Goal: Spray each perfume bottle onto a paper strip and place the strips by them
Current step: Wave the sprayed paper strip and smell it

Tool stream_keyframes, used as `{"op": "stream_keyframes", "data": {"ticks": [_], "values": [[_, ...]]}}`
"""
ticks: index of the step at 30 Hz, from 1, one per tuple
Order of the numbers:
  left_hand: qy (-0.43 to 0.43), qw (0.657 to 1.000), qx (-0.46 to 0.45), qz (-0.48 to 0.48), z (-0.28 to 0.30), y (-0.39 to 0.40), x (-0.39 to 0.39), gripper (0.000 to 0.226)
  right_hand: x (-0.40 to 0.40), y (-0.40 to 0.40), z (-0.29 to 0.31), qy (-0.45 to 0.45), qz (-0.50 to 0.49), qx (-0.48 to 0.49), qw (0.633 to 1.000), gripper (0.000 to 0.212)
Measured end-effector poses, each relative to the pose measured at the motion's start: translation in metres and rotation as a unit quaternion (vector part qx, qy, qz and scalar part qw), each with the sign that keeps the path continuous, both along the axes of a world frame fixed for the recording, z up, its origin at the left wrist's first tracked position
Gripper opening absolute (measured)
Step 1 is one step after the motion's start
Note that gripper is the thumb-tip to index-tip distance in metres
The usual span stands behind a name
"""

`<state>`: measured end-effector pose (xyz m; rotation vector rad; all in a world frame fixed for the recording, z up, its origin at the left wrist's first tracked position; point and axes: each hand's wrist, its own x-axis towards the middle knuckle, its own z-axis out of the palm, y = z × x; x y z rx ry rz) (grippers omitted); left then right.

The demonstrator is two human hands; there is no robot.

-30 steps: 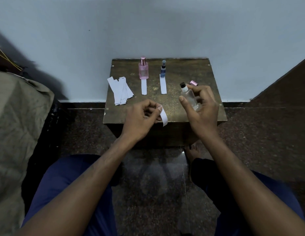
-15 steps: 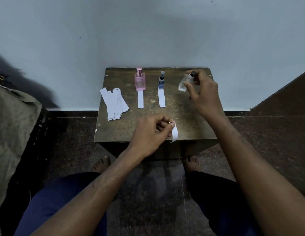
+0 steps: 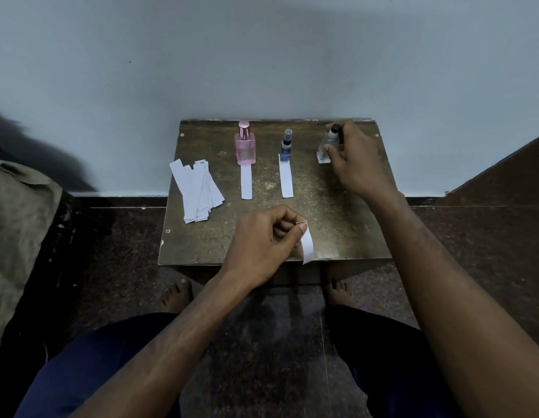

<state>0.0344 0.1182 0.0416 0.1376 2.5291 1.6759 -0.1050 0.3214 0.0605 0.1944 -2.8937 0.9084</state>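
At table's (image 3: 202, 242) far right, right hand (image 3: 357, 164) grips clear bottle (image 3: 324, 147), seating it in row; left hand (image 3: 262, 239) pinches sprayed strip (image 3: 307, 245), likely bound beside it.

Dim, bluish cast; wide-angle edge warp; left edge blurred.

Left hand (image 3: 262, 236) curled in a pinch, right hand (image 3: 357, 158) extended forward, fingers curled.

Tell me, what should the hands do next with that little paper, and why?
Probably the left hand should lay its paper strip on the table in front of the clear bottle. The right hand is holding that bottle at the end of the row, and the pink bottle and blue bottle already have strips.
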Motion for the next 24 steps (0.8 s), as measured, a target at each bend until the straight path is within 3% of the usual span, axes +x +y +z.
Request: {"op": "stream_keyframes", "data": {"ticks": [3, 6, 9, 11, 13, 15, 19, 24], "values": [[0.002, 1.000, 0.002, 0.001, -0.001, -0.003, 0.001, 0.004, 0.003, 0.003, 0.000, -0.001, -0.001, 0.012, 1.000, 0.042], [-0.002, 1.000, -0.001, -0.002, 0.000, -0.007, 0.001, 0.005, 0.012, 0.009, 0.003, 0.075, -0.030, -0.015, 0.997, 0.057], [-0.018, 0.999, 0.033, -0.002, 0.005, -0.013, 0.000, 0.006, 0.038, 0.008, 0.018, 0.151, -0.074, -0.111, 0.979, 0.035], [-0.025, 0.999, 0.047, 0.004, 0.007, -0.017, 0.000, 0.007, 0.070, -0.004, 0.022, 0.050, -0.064, -0.165, 0.983, 0.023], [-0.016, 0.999, 0.034, 0.004, 0.009, -0.020, 0.000, 0.008, 0.100, -0.018, 0.017, -0.133, -0.010, -0.216, 0.967, 0.034], [-0.004, 1.000, 0.020, -0.008, 0.013, -0.027, 0.005, 0.007, 0.129, -0.034, 0.017, -0.247, 0.018, -0.246, 0.937, 0.049], [0.019, 0.999, -0.026, -0.011, 0.015, -0.038, 0.013, 0.009, 0.156, -0.054, 0.034, -0.323, -0.045, -0.383, 0.864, 0.056], [0.021, 0.997, -0.065, -0.026, 0.013, -0.050, 0.018, 0.011, 0.179, -0.062, 0.040, -0.389, -0.071, -0.440, 0.806, 0.056]]}}
